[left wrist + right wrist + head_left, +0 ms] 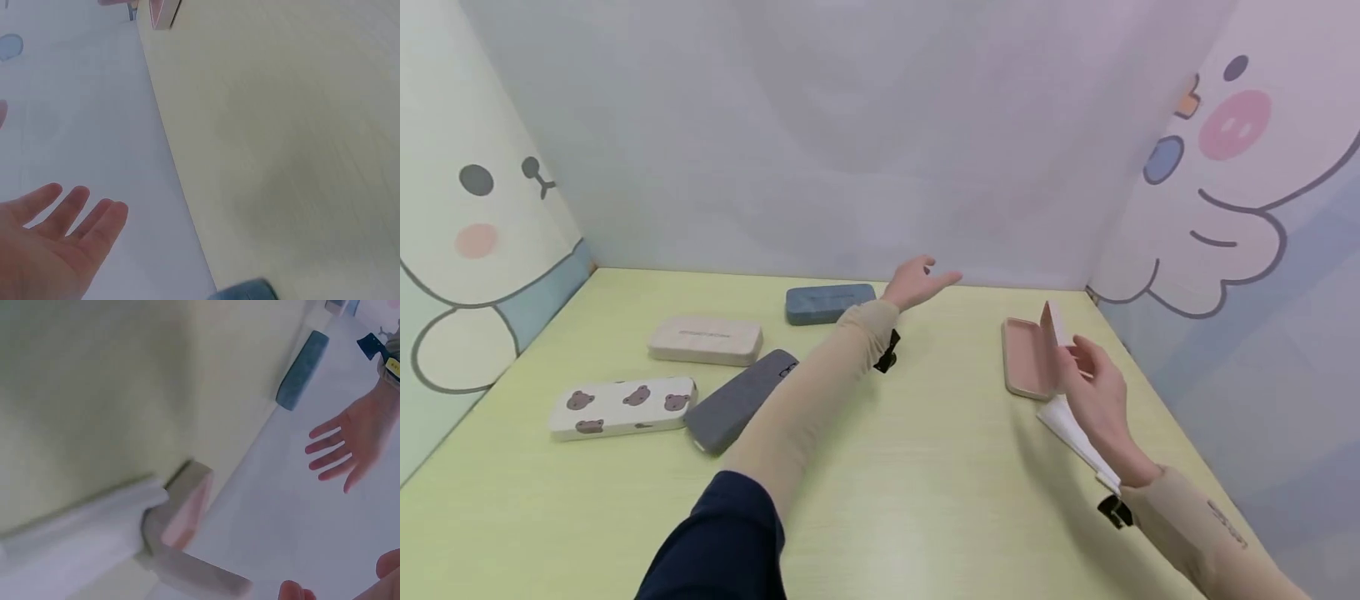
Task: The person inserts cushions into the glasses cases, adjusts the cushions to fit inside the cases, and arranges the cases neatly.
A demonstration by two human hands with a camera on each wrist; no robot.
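A pink glasses case (1026,358) lies at the table's right with its lid (1051,342) standing up. Beside that lid is my right hand (1097,392), fingers loosely bent and holding nothing; in the right wrist view its fingertips (290,590) show a small gap from the lid. A white folded sheet or cloth (1075,429) lies in front of the case, partly under the hand in the head view. My left hand (917,283) reaches over the back of the table, fingers spread and relaxed, just right of a blue glasses case (829,303).
On the left lie a cream case (706,340), a white case with bear prints (625,408) and a dark grey case (741,400), partly hidden by the left arm. A pale curtain-like wall (820,150) stands along the table's back edge, with cartoon-printed sides.
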